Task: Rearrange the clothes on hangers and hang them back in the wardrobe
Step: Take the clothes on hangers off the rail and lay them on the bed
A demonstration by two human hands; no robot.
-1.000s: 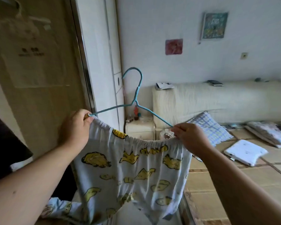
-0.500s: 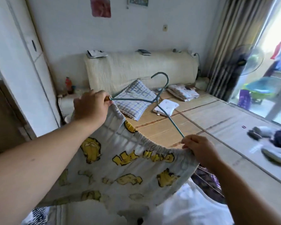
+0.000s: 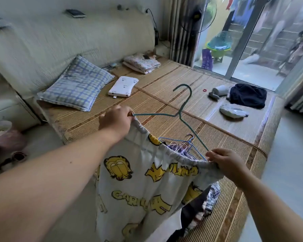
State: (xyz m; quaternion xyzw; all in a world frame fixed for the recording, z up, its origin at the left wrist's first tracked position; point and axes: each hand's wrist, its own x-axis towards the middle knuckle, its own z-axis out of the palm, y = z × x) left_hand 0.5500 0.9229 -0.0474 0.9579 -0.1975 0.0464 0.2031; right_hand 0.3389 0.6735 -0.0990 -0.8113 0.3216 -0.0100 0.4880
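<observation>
White shorts (image 3: 143, 182) with yellow cartoon cats hang by their elastic waistband from a teal wire hanger (image 3: 183, 109), held tilted over the bed. My left hand (image 3: 115, 120) grips the waistband and the hanger's left end. My right hand (image 3: 226, 163) pinches the waistband and the hanger's right end, lower and nearer to me. The hook points up and away. Below the shorts lies a bundle of spare wire hangers (image 3: 180, 145) on a pile of clothes (image 3: 203, 206). The wardrobe is out of view.
A bamboo mat (image 3: 164, 105) covers the bed. On it lie a plaid pillow (image 3: 77, 84), a small white pillow (image 3: 122, 85), folded bedding (image 3: 142, 62), a dark garment (image 3: 247, 95) and rolled grey items (image 3: 233, 110). A glass sliding door (image 3: 248, 37) and a fan (image 3: 205, 14) stand at the far right.
My view has swung right from the wardrobe side to the bed and glass door. Both hands kept their grip, and the hanger with the shorts has come down and tilted over the bed.
</observation>
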